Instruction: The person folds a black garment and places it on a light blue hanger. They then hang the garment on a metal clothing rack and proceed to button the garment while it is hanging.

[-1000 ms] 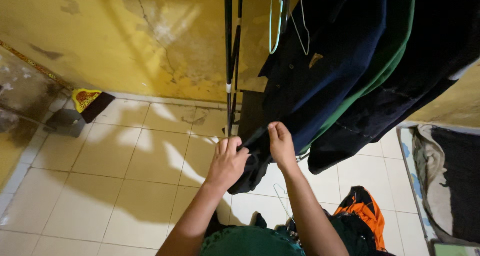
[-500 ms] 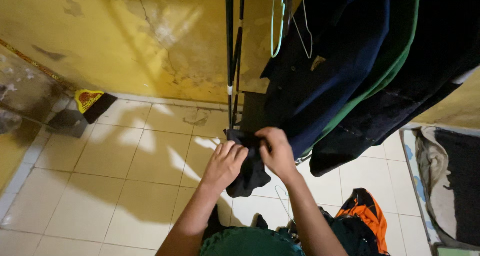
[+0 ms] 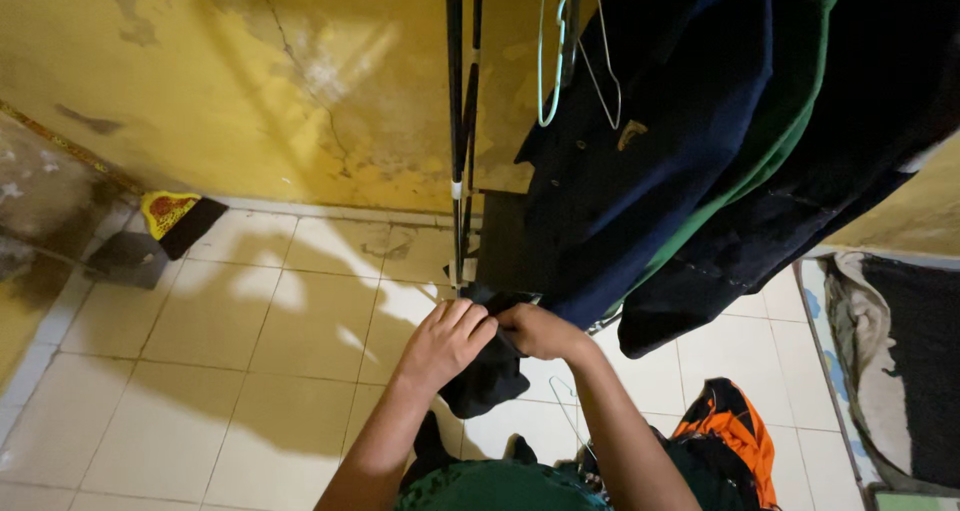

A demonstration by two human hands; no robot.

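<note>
left hand point(image 3: 443, 345): grips black garment point(image 3: 490, 379) | right hand point(image 3: 535, 331): seemingly pinches it too (by clothes rack point(image 3: 460, 121))

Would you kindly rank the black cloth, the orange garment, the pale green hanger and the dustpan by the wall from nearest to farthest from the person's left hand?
1. Black cloth: gripped by the left hand.
2. Pale green hanger: above, on the rack.
3. Orange garment: lower right, on the floor.
4. Dustpan: far left, at the wall.
The hanger and orange garment are nearly tied.
</note>
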